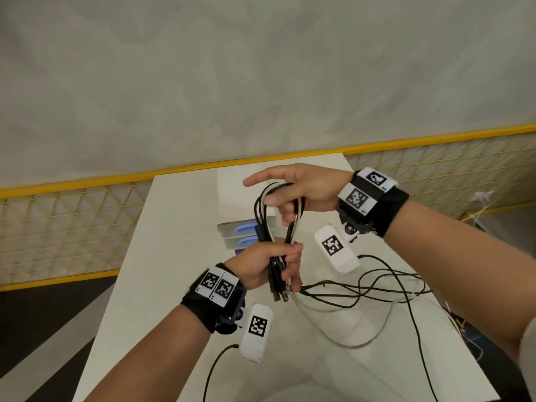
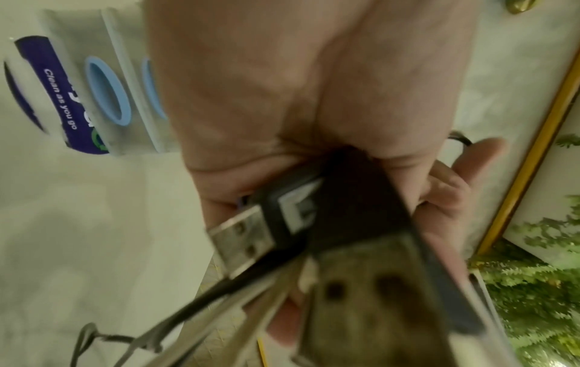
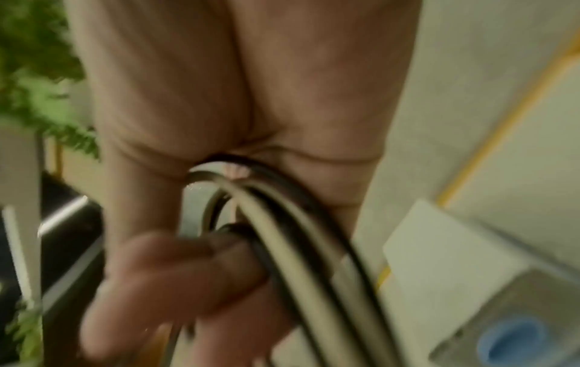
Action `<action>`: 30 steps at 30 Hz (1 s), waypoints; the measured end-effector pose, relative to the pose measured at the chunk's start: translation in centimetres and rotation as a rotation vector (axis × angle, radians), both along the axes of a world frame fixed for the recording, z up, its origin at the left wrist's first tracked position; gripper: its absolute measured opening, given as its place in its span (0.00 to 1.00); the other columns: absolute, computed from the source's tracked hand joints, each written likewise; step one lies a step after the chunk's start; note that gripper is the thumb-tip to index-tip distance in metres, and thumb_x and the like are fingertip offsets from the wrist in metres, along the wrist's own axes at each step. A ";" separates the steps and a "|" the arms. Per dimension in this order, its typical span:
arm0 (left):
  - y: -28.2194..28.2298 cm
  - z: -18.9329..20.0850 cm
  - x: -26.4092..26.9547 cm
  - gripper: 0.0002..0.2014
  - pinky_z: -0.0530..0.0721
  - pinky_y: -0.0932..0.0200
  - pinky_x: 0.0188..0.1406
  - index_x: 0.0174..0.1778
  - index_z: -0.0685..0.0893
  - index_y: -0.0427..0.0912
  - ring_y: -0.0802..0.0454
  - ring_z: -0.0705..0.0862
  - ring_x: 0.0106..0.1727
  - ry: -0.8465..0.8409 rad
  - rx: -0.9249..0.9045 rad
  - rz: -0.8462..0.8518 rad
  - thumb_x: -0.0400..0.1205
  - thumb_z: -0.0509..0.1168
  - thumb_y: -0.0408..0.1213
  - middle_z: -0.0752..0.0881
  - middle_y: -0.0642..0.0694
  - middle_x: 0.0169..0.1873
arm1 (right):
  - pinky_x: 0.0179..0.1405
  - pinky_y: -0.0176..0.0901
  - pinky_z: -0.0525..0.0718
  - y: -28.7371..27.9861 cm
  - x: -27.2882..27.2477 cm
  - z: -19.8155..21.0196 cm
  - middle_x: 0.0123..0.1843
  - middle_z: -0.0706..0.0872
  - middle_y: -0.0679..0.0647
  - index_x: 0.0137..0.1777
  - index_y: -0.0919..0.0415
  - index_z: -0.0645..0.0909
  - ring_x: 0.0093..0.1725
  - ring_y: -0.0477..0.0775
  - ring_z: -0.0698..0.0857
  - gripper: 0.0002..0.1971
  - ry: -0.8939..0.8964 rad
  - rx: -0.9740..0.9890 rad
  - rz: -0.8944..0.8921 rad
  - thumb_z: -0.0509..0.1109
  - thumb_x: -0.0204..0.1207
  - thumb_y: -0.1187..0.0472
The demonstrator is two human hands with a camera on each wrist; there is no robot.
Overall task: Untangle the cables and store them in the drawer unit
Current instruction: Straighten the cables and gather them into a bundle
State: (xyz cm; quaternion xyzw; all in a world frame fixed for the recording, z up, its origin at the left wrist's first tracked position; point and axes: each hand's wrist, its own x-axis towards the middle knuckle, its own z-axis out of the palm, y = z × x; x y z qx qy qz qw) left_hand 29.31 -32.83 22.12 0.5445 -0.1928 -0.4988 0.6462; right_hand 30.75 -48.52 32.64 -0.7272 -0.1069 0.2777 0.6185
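A bundle of black and white cables (image 1: 262, 216) is held up above the white table (image 1: 174, 256). My left hand (image 1: 271, 264) grips its lower end, and the USB plugs (image 2: 241, 233) stick out below my fist. My right hand (image 1: 285, 192) holds the top of the loop (image 3: 282, 223), with the cables hooked over its curled lower fingers while the index finger points left. The rest of the cables (image 1: 377, 288) trail loose over the table to the right. The grey drawer unit (image 1: 246, 232) with blue oval handles (image 2: 106, 91) stands just behind the bundle.
A yellow mesh fence (image 1: 72, 224) runs behind the table. One more black cable (image 1: 214, 367) hangs at the near edge. Green plants (image 2: 533, 285) show in the wrist views. Dark floor (image 1: 43, 314) lies to the left of the table.
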 end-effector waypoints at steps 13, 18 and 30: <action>-0.4 -0.4 0.1 0.15 0.80 0.55 0.37 0.31 0.85 0.45 0.52 0.84 0.29 0.062 -0.031 0.198 0.76 0.71 0.52 0.74 0.50 0.20 | 0.17 0.33 0.56 2.1 0.8 -2.1 0.19 0.63 0.48 0.42 0.60 0.80 0.17 0.48 0.56 0.06 -0.128 -0.057 -0.441 0.74 0.74 0.60; -2.0 -0.3 -0.7 0.22 0.79 0.64 0.25 0.24 0.70 0.45 0.55 0.78 0.18 0.065 0.069 0.350 0.85 0.58 0.48 0.65 0.52 0.15 | 0.27 0.40 0.74 2.1 0.7 -3.6 0.29 0.73 0.50 0.59 0.56 0.78 0.26 0.48 0.72 0.23 -0.190 -0.041 -0.527 0.73 0.71 0.42; 0.5 -1.7 4.9 0.23 0.81 0.65 0.23 0.24 0.73 0.47 0.58 0.72 0.14 0.538 -0.295 0.740 0.84 0.59 0.52 0.68 0.52 0.11 | 0.22 0.36 0.75 -2.5 -8.7 -14.9 0.20 0.75 0.45 0.47 0.54 0.82 0.17 0.44 0.73 0.03 0.042 -0.321 -0.088 0.67 0.80 0.58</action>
